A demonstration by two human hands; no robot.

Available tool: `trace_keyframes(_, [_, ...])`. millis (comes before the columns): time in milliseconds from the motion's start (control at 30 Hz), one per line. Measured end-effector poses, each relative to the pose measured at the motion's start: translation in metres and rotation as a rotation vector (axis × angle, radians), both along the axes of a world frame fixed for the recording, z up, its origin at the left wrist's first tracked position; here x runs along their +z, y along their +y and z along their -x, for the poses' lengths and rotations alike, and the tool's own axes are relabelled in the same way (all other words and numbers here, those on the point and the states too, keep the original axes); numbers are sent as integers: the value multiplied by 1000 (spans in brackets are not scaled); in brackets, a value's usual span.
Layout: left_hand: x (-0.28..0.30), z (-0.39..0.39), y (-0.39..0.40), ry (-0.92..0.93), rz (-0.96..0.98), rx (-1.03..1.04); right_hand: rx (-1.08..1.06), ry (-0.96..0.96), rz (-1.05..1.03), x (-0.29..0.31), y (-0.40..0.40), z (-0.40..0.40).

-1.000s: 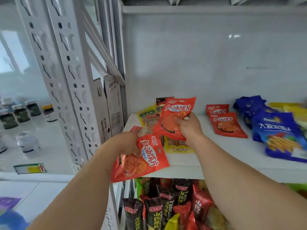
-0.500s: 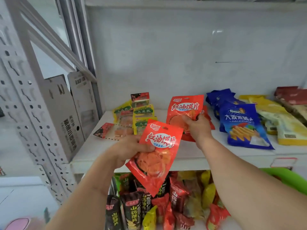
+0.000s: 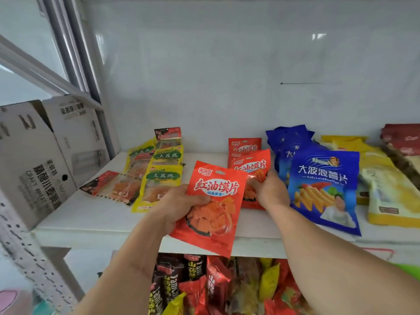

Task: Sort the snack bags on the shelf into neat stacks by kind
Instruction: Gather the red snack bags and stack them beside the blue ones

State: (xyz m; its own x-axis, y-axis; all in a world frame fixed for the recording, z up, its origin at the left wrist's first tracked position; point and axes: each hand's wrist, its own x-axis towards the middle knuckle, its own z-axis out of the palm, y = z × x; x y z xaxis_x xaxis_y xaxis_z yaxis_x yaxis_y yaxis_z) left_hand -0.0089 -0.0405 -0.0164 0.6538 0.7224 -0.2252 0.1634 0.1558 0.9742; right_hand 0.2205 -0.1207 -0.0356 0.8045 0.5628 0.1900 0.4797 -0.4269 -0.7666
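Nearest, the left hand (image 3: 179, 204) grips a red chip bag (image 3: 213, 208) over the white shelf (image 3: 95, 221) edge. Just beyond, the right hand (image 3: 270, 192) pinches a matching bag onto the red stack (image 3: 246, 155). The step in hand looks like gathering the red kind; the next move calls for laying the held bag squarely on top. Yellow-green packets (image 3: 163, 176) lie left, blue bags (image 3: 325, 185) right, cardboard boxes (image 3: 34, 160) beside the rack, white wall (image 3: 227, 76) behind.

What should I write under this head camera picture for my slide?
Left hand holds a red snack bag; right hand sets another on the red stack.
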Motion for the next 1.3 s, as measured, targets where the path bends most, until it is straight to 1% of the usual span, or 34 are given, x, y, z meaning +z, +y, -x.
trace_keyframes(233, [-4,-31,7,41,-11,58,-43,-75,103,-5,14,-17])
trace_keyframes(400, [-12,-58,10,68,-34,97,-78,-38,81,2,18,-21])
trace_keyframes(500, [-14,-74,10,99,-100,158,-118,11,60,10,20,-21])
trace_keyframes(600, [-15,-90,4,127,-219,209,-127,71,44,15,22,-20])
trace_keyframes(700, [-13,-103,-7,187,-351,235,-114,77,50,9,23,-19])
trace_keyframes(833, [-17,-115,-14,246,-444,246,-121,57,17,-5,25,-18])
trace_keyframes(1033, [-23,-125,-18,308,-531,267,-134,6,46,-7,31,-19])
trace_keyframes(1200, [-22,-134,-14,326,-524,276,-126,-30,94,-11,35,-24])
trace_keyframes(1300, [-18,-138,-13,322,-538,280,-107,-88,132,-10,36,-25])
